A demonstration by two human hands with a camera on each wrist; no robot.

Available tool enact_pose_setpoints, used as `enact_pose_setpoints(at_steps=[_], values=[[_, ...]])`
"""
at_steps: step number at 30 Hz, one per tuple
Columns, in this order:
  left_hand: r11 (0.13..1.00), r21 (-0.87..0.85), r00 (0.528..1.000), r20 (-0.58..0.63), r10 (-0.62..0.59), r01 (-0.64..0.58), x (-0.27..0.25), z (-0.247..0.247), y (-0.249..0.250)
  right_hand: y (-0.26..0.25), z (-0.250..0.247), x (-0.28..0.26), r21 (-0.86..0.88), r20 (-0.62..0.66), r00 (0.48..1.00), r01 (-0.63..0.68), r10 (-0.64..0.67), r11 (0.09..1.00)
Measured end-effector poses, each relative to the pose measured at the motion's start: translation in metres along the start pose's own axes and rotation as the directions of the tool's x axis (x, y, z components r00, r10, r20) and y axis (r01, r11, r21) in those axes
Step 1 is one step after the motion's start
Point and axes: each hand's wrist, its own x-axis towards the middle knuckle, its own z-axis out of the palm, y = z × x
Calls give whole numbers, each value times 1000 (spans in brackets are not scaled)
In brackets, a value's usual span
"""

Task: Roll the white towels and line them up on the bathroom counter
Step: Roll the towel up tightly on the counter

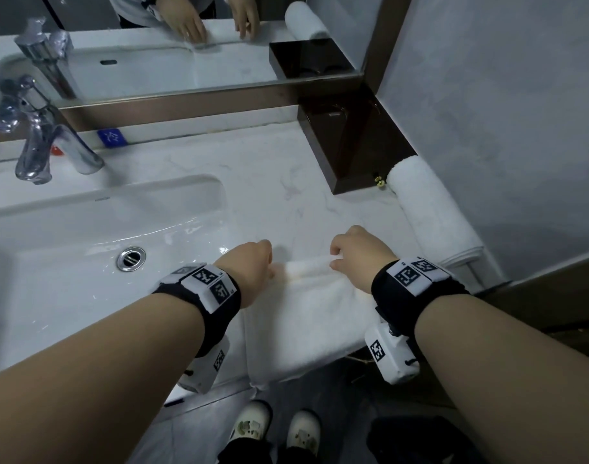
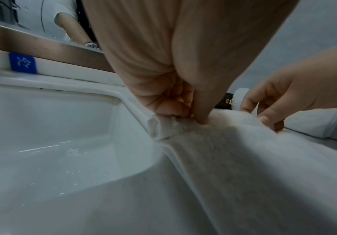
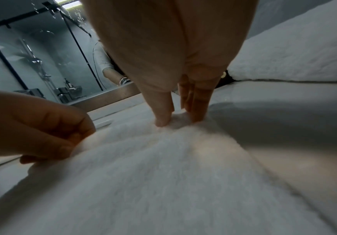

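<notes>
Grip: both hands pinch the far edge of the flat white towel (image 1: pixel 306 306), left hand (image 1: pixel 253 269) on its left corner, right hand (image 1: pixel 360 259) on its right, thumbs and fingertips closed on the cloth.
Why held like that: looks like they're tucking that far edge over to start a tight roll toward themselves; a small fold already shows between the hands.
Left fingers (image 2: pixel 175 101): curled tight on the corner, thumb pressed down into the pile.
Right fingers (image 3: pixel 195 101): straighter, pressing the edge against the thumb.
Towel spot: on the bathroom counter (image 1: pixel 269 182) at about 6 o'clock, near end hanging over the front lip, left side just beside the sink (image 1: pixel 85 236).
Finished one: rolled towel (image 1: pixel 430 212) sits at 3 o'clock along the wall, touching the dark wooden box (image 1: pixel 346 145), so I'd guess the row starts there.
Progress: my read is one done, second barely begun.
Around: chrome faucet (image 1: pixel 48 142) at 10 o'clock, blue tag (image 1: pixel 111 138) behind it, mirror (image 1: pixel 152 45) at 12.
Watch out: uneven pull could make the roll cone-shaped.
</notes>
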Motion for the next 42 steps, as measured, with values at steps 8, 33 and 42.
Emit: enact_pose_setpoints(at_steps=[8,33,42], values=[[986,166,990,136,-24,1,11,-7,5,-4,-8,3,-70,78,996,36,-30,997],[936,308,985,93,146,-168,20,-2,1,-3,-11,22,-86,-35,994,103,-106,991],[938,323,992,18,127,-126,38,-21,2,0,-19,36,-148,-45,992,112,-119,983]])
